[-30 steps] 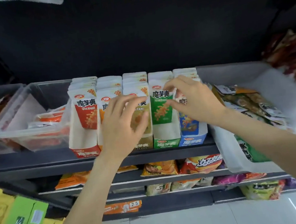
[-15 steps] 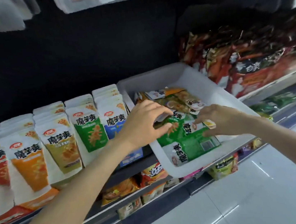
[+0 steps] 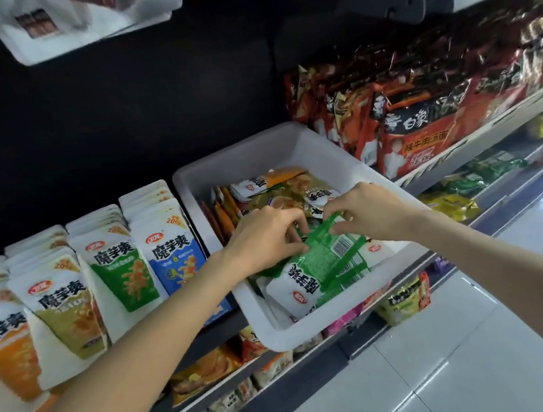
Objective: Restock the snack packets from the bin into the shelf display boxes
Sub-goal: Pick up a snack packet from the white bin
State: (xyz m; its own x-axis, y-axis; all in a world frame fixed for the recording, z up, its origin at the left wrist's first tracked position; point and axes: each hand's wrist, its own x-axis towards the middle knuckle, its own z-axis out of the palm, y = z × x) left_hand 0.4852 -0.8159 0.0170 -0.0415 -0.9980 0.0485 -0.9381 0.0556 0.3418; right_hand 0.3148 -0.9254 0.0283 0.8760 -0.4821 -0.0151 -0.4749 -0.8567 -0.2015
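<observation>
A white plastic bin sits on the shelf at centre, filled with loose snack packets in green, olive and orange. Both hands are inside it. My left hand and my right hand pinch the top edge of a green packet that lies on a stack of several green and white packets. To the left stand the display boxes, with upright packets in orange, olive, green and blue rows.
Red noodle packs fill the shelf right of the bin. White bags hang above. Lower shelves hold more snack bags, with a price tag at the bottom edge. The tiled floor lies below.
My hands left the upright packets in the display boxes and moved right into the bin. The view swung right with them. Both hands now pinch a green packet.
</observation>
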